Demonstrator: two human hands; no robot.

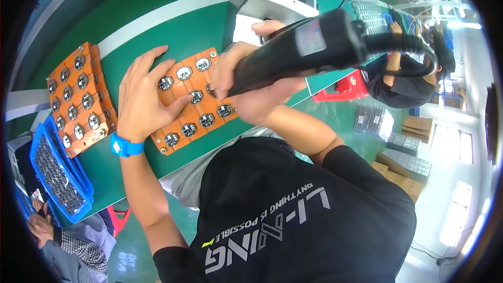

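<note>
My right hand (260, 100) is wrapped round a thick black electric screwdriver (283, 55), held at a slant over the right side of an orange fixture plate (181, 118). The tool's tip is hidden behind my fingers. Rows of small round circuit boards (207, 120) sit in the plate's recesses. Across the plate's left part lies my left hand (142, 97), fingers spread and thumb stretched toward a board in the middle. It holds nothing, and a blue strap (126, 147) circles that wrist.
A stack of similar loaded orange plates (78, 99) stands left on the green table (201, 18). Near it are blue trays (57, 173) full of small dark parts. A white-and-black machine (277, 0) stands at the back. Other people sit at far right and lower left.
</note>
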